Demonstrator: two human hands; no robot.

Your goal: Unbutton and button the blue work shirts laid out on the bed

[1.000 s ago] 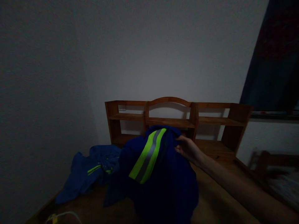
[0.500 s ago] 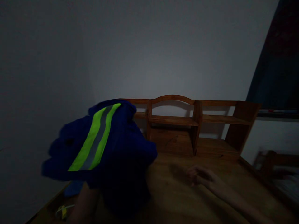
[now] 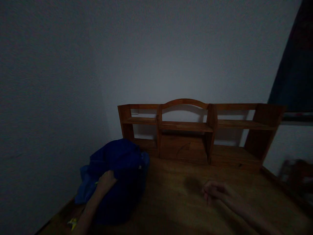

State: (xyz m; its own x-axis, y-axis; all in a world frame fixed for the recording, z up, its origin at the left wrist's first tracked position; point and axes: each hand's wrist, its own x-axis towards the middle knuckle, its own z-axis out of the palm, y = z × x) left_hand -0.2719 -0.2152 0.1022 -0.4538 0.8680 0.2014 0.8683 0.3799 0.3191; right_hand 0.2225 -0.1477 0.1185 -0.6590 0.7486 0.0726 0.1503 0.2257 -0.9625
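Observation:
A bunched dark-blue work garment (image 3: 122,156) lies on the left part of the wooden tabletop (image 3: 171,192). My left hand (image 3: 107,180) is closed on its near left side, its fingertips hidden against the cloth. Lighter blue material (image 3: 84,186) sticks out under the garment on the left and a little on the right; in this dim light I cannot tell if it is cloth or plastic. My right hand (image 3: 216,192) hovers over the tabletop on the right, apart from the garment. Its fingers are loosely curled together, and nothing shows in them.
A wooden shelf unit (image 3: 184,126) with an arched top stands along the back against the pale wall (image 3: 146,58). A small yellow item (image 3: 72,223) lies at the near left, beside my forearm. A dark window or panel (image 3: 293,71) is at the upper right.
The blue garment has come down from the air onto the left of the tabletop, and its yellow-green and silver stripe no longer shows. My left hand is now visible on it. My right hand stays about where it was.

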